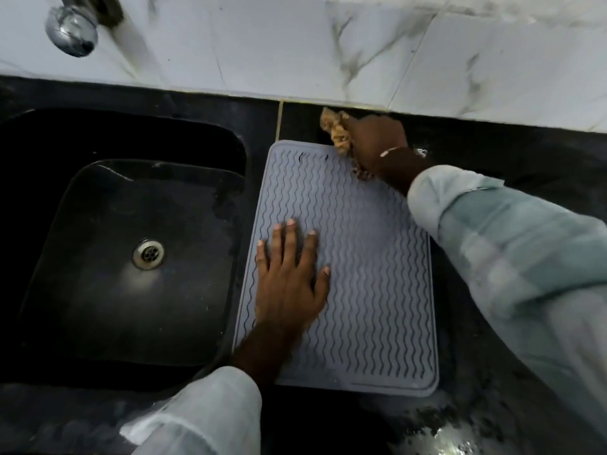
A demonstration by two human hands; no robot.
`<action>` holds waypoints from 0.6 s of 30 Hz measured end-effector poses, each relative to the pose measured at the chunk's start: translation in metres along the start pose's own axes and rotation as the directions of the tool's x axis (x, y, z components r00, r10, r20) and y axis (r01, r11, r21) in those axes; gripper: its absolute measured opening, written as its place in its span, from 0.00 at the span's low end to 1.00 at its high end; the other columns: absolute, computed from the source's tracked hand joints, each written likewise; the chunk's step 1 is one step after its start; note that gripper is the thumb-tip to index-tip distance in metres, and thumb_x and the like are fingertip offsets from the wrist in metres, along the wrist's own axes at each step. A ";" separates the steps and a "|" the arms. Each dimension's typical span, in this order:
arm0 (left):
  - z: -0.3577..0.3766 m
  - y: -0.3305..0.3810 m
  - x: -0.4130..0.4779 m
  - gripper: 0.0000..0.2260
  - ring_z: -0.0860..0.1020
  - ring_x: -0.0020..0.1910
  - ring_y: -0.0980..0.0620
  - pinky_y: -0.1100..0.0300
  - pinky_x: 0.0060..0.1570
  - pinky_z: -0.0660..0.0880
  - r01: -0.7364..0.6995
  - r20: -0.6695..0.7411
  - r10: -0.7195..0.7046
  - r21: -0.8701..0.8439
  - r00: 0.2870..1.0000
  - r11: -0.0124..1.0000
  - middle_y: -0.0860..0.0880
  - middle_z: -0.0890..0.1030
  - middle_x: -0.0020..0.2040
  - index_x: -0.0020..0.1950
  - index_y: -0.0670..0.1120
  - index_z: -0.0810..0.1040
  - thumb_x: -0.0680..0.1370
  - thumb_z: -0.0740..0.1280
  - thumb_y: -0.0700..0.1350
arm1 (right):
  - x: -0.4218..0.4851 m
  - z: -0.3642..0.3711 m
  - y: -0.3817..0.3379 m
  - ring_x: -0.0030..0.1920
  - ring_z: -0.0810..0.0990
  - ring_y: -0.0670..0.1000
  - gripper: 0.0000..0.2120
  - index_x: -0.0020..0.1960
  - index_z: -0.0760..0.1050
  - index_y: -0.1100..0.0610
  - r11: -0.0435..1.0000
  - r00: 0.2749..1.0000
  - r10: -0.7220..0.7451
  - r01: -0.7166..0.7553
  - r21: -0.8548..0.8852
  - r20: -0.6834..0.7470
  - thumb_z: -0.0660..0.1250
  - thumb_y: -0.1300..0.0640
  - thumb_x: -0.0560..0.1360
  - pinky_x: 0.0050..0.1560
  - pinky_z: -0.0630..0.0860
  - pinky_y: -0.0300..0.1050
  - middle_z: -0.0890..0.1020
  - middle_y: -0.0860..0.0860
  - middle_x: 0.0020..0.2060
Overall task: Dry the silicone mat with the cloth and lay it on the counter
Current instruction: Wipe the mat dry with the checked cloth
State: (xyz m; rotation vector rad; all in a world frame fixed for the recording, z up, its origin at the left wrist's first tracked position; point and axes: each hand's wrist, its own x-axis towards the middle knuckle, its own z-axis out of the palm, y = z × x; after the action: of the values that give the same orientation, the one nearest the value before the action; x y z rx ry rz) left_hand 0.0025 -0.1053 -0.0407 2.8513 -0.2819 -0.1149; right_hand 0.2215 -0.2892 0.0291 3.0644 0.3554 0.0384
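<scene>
Left hand (290,274) is spread flat, pinning the grey silicone mat (371,290) to the black counter (509,152) beside the sink (124,238). Right hand (377,142) grips the tan cloth (338,129) at the far corner. Mat's already laid flat; drying looks nearly finished, though wetness is hard to judge.

Grey wavy-ribbed mat (361,274); tan cloth (336,128); black counter (509,152).

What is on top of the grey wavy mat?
On the mat the left hand lies flat, fingers spread. At its far right corner the right hand presses a tan cloth. That corner is covered, so hidden.
</scene>
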 end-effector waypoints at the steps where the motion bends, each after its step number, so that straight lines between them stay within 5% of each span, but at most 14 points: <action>1: 0.001 0.001 0.001 0.28 0.41 0.78 0.45 0.42 0.75 0.43 -0.040 0.016 0.040 0.011 0.999 0.999 0.45 0.44 0.80 0.79 0.54 0.48 0.80 0.46 0.62 | 0.001 0.000 -0.012 0.47 0.82 0.63 0.13 0.59 0.75 0.53 1.000 1.000 -0.023 0.023 -0.003 0.012 0.61 0.50 0.78 0.40 0.72 0.49 0.83 0.58 0.48; 3: 0.004 0.002 0.002 0.27 0.40 0.78 0.46 0.42 0.75 0.43 -0.068 0.044 0.067 0.021 0.997 0.997 0.46 0.44 0.79 0.78 0.54 0.47 0.81 0.45 0.60 | -0.018 0.008 -0.035 0.44 0.83 0.59 0.09 0.53 0.76 0.52 0.988 0.988 -0.151 0.151 0.022 0.023 0.66 0.50 0.75 0.38 0.70 0.46 0.83 0.55 0.44; 5: 0.007 0.000 0.001 0.27 0.42 0.78 0.46 0.43 0.75 0.42 -0.058 0.063 0.057 0.026 0.996 0.998 0.47 0.46 0.79 0.78 0.54 0.48 0.81 0.44 0.61 | -0.043 0.014 -0.031 0.45 0.82 0.58 0.12 0.57 0.75 0.53 0.970 0.972 -0.235 0.233 0.066 0.030 0.60 0.48 0.79 0.39 0.70 0.46 0.82 0.55 0.46; 10: 0.005 0.000 0.001 0.27 0.39 0.78 0.49 0.46 0.75 0.39 -0.050 0.072 0.049 0.017 0.996 0.999 0.48 0.44 0.79 0.78 0.55 0.46 0.80 0.43 0.61 | 0.001 0.005 0.005 0.52 0.80 0.65 0.17 0.67 0.70 0.53 0.999 0.999 0.031 -0.031 -0.021 0.024 0.56 0.50 0.80 0.48 0.75 0.54 0.80 0.61 0.53; 15: 0.005 0.001 0.003 0.27 0.42 0.78 0.49 0.46 0.75 0.41 -0.033 0.049 0.033 0.001 0.998 0.999 0.48 0.48 0.79 0.78 0.55 0.51 0.80 0.46 0.61 | -0.050 0.018 -0.002 0.56 0.77 0.60 0.15 0.59 0.78 0.57 0.963 0.971 -0.237 0.228 0.144 0.043 0.61 0.50 0.79 0.56 0.74 0.52 0.79 0.59 0.56; 18: 0.002 0.001 0.002 0.27 0.41 0.78 0.49 0.46 0.75 0.40 -0.049 0.059 0.049 0.002 0.997 0.999 0.48 0.46 0.79 0.78 0.55 0.50 0.80 0.46 0.61 | -0.023 0.012 0.016 0.56 0.75 0.58 0.16 0.61 0.76 0.58 0.991 0.992 -0.116 0.112 0.079 0.055 0.59 0.51 0.80 0.55 0.74 0.51 0.78 0.59 0.57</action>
State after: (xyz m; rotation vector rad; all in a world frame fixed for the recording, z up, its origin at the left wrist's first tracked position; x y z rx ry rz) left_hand 0.0037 -0.1075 -0.0428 2.8459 -0.3640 -0.1893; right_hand 0.2035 -0.3103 0.0179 3.1052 0.5396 -0.0729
